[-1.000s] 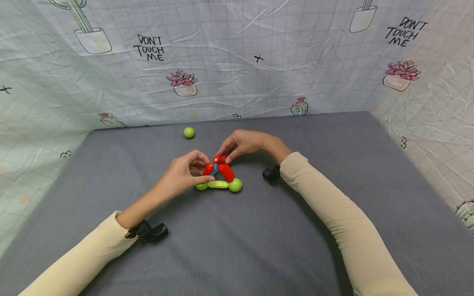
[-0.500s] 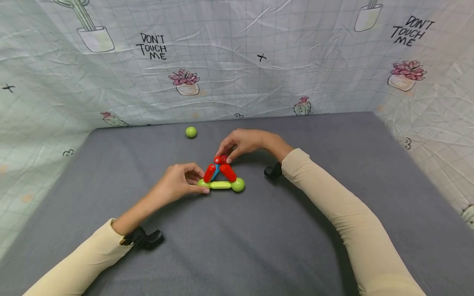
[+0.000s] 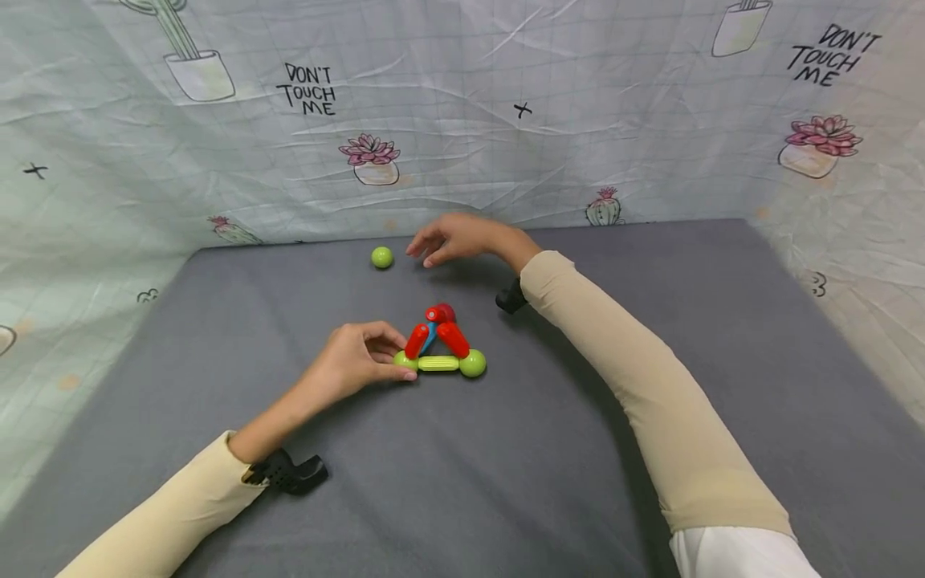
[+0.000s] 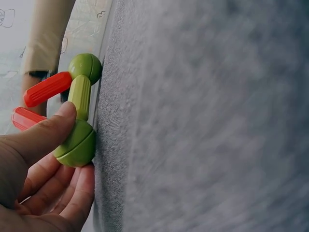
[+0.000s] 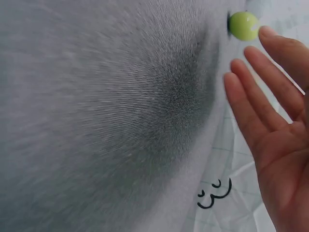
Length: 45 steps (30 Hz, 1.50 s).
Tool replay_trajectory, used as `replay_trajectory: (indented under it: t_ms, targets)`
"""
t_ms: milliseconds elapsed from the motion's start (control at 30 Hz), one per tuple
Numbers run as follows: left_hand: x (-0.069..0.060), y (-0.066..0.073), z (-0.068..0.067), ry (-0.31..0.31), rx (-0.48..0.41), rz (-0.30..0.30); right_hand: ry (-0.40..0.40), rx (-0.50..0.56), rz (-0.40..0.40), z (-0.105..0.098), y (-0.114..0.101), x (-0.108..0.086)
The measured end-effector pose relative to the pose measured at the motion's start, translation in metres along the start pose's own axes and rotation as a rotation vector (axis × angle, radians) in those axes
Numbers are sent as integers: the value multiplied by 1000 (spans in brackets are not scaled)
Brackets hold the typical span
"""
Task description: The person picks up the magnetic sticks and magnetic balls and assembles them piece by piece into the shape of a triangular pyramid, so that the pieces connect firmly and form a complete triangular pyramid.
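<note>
A small frame of balls and rods stands on the grey cloth. Its front has a yellow-green ribbed rod (image 3: 438,364) between two green balls, a left one (image 4: 77,145) and a right one (image 3: 473,363). Two red rods, the right one (image 3: 454,339) among them, lean up from these balls, with a blue rod (image 3: 429,338) behind. At the top sit a red rod (image 3: 433,314) and a dark red ball (image 3: 447,312). My left hand (image 3: 357,355) pinches the left green ball between thumb and fingers. Holding nothing, my right hand (image 3: 462,239) hovers near a loose green ball (image 3: 382,257).
The grey cloth (image 3: 578,449) covers the table. A printed curtain (image 3: 462,112) hangs along its back edge and sides. Black wrist mounts are on both arms, the left one (image 3: 292,474) close to the cloth.
My right hand has let go of the frame's top and moved back toward the loose ball. My left hand has shifted from the left red rod down to the green ball at its base.
</note>
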<state>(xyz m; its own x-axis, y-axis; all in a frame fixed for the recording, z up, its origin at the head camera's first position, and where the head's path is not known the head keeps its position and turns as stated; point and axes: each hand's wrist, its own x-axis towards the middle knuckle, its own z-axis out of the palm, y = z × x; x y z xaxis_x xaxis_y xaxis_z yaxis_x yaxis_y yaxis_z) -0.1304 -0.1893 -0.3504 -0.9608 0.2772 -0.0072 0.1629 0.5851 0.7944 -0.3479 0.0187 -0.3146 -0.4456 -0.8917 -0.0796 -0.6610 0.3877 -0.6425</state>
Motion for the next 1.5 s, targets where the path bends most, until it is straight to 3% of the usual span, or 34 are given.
replay_trajectory:
  t_ms: [233, 533, 967, 1200, 1500]
  targets:
    - [1, 0, 0, 1, -19, 5, 87, -9, -19, -1, 8, 22]
    - [1, 0, -2, -1, 1, -8, 82, 14, -45, 3, 6, 50]
    - [3, 1, -2, -6, -11, -16, 75, -9, -71, 11, 7, 66]
    - [3, 0, -1, 4, 0, -13, 99, 14, -70, 14, 8, 63]
    - [3, -1, -1, -2, -21, -10, 137, 29, -29, 8, 10, 34]
